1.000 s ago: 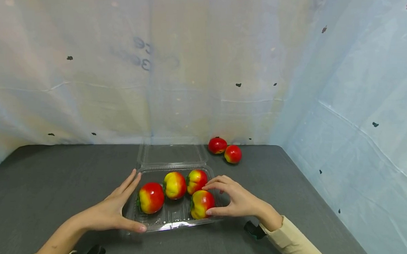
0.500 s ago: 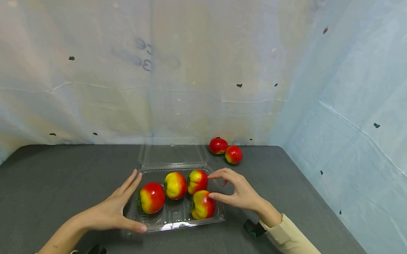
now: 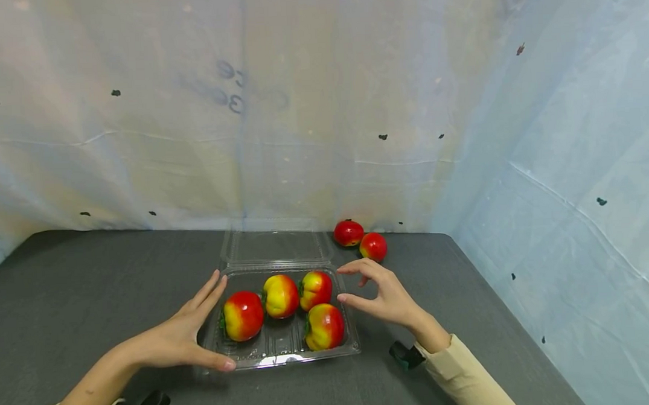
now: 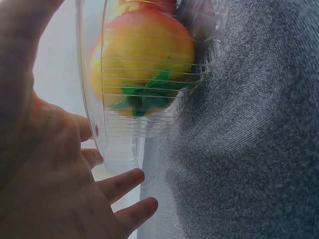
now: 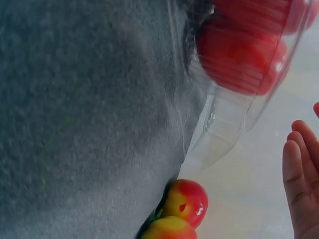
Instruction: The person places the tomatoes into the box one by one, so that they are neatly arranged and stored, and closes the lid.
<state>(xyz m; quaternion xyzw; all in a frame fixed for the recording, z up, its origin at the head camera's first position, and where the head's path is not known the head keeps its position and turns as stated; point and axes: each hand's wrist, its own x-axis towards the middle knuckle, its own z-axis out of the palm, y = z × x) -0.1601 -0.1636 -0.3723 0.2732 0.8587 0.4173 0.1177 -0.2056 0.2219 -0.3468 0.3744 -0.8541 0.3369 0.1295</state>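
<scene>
In the head view a clear plastic clamshell box [image 3: 279, 344] sits on the table, its lid [image 3: 274, 247] folded back. Several red-and-yellow fruits with green leafy tops lie inside: one at left [image 3: 243, 315], one in the middle [image 3: 280, 295], and two at right, a rear fruit [image 3: 315, 290] and a front fruit [image 3: 324, 327]. My left hand [image 3: 180, 335] spans the box's left side, thumb by the front corner, fingers by the rear; the left wrist view shows its fingers [image 4: 122, 185] extended beside the clear wall. My right hand [image 3: 383, 293] hovers at the right rim, thumb and forefinger apart, holding nothing.
Two more fruits, one redder [image 3: 348, 232] and one beside it [image 3: 373, 247], rest on the dark grey table [image 3: 116, 278] right of the lid. Pale plastic sheeting [image 3: 320, 106] stands behind the table and along its right side.
My right hand has drawn back from the front right fruit, moving rightward and away to the box's rim. The left hand, box and fruits have stayed put.
</scene>
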